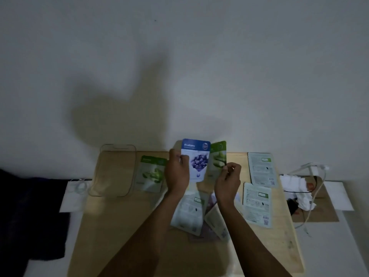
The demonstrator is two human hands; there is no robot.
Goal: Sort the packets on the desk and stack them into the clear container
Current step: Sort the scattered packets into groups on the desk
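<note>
My left hand (176,172) holds a blue blueberry packet (197,158) upright above the wooden desk (123,226). My right hand (229,178) pinches the edge of a green aloe packet (218,156), raised just behind and right of the blue one. A clear container (114,170) lies at the desk's back left with nothing visible inside. Beside it a green aloe packet (152,173) lies face up. Two packets lie face down at the right, one at the back (262,169) and one nearer (257,204). More packets (189,212) lie under my forearms, partly hidden.
A white wall rises right behind the desk. Crumpled white paper (297,188), cables (319,176) and a brown cardboard sheet (323,204) sit to the right of the desk. A dark cloth (30,216) lies at the left, with a coiled white cable (79,186) near the container.
</note>
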